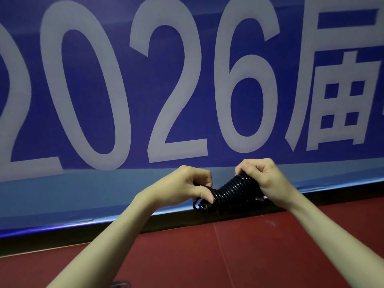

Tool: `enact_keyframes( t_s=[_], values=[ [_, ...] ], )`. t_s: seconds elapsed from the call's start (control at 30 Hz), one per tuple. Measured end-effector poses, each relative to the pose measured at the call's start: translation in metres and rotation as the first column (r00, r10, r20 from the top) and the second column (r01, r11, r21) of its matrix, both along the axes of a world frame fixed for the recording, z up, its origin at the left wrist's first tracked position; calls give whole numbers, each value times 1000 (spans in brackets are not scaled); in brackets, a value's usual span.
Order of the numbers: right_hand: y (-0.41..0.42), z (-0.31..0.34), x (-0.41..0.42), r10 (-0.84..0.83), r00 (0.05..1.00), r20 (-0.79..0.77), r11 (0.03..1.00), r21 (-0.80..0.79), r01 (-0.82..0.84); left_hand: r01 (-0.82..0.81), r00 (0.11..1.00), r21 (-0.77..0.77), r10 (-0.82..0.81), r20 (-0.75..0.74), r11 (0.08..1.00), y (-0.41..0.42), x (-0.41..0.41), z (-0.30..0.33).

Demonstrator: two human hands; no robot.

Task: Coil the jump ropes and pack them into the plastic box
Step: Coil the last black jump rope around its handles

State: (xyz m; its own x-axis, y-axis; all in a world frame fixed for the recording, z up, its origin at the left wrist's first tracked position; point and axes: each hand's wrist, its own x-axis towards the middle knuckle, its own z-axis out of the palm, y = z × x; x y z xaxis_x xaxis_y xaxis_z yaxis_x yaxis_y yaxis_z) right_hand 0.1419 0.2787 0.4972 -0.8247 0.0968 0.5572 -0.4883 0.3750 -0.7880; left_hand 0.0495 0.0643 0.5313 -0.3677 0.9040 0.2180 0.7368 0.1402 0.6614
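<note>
Behind everything hangs a big blue banner (124, 90) with pale numerals reading 2026 and part of a character at the right, its lower edge meeting a dark strip above a red table (239, 256). At the bottom edge on the left, a small clear corner of something plastic (119, 284) pokes into view; it may be the box, though too little shows to be sure. Moving rightward, the left hand (187, 188) is raised above the table with thumb and fingers pinched on the loose end of a black jump rope (232, 191), where a small loop curls out just below the thumb. The rope runs on to the right as a tight stack of glossy turns, wound close together into a short bundle held up in the air between both hands, not resting on the table. At the right, the right hand (268, 179) curls its fingers over the top of that bundle and grips it. Judging by the shine and the neat round turns, the rope looks light, smooth and springy, likely to slip or spring open if released. A firm hold across the whole stack of turns seems the safest place to grip, with the free end kept pinched until it is tucked.
</note>
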Motion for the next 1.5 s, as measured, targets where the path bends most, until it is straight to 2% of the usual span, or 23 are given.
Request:
enact_keyframes(
  t_s=[0.07,0.17,0.27,0.37,0.5,0.6,0.7,0.83,0.93,1.07,1.2,1.33,1.4,1.47,1.5],
  values=[
    [-2,0,-1,41,999,6,997,-71,-40,34,989,55,-41,145,998,1,2,-3],
    [-6,-3,-3,66,998,3,976,-206,-64,-2,958,176,-48,281,984,3,3,-12],
    [-12,-7,-5,90,996,19,934,-347,-78,-26,886,301,-117,449,953,7,3,-24],
    [-20,-8,-6,44,997,66,880,-475,-8,-153,806,439,-145,574,886,17,7,-28],
    [-33,-9,-11,-44,991,128,743,-659,118,-316,829,527,-41,558,789,29,17,-23],
    [-41,-12,-16,-67,988,137,638,-755,149,-478,834,550,157,529,685,40,26,-16],
    [-45,-16,-19,-114,983,143,583,-792,183,-561,822,568,324,469,603,49,29,-15],
    [-45,-19,-22,-244,962,123,584,-773,247,-631,776,446,526,349,635,50,19,-16],
    [-44,-16,-23,-326,939,105,614,-732,295,-640,768,398,572,288,658,48,18,-15],
    [-40,-9,-23,-424,903,67,651,-671,355,-601,792,434,428,434,671,45,25,-19],
    [-30,-7,-24,-529,848,-16,670,-621,406,-537,826,471,325,460,700,35,33,-22],
    [-22,-12,-24,-646,726,-236,741,-424,522,-527,795,446,234,560,724,23,37,-17],
    [-22,-12,-23,-645,663,-380,764,-349,543,-468,830,474,187,525,746,18,39,-14],
    [-21,-10,-23,-621,600,-505,776,-289,560,-480,760,498,59,648,722,15,43,-10],
    [-21,-9,-23,-603,576,-551,777,-245,579,-484,748,499,43,662,719,14,42,-9]
  ],
)
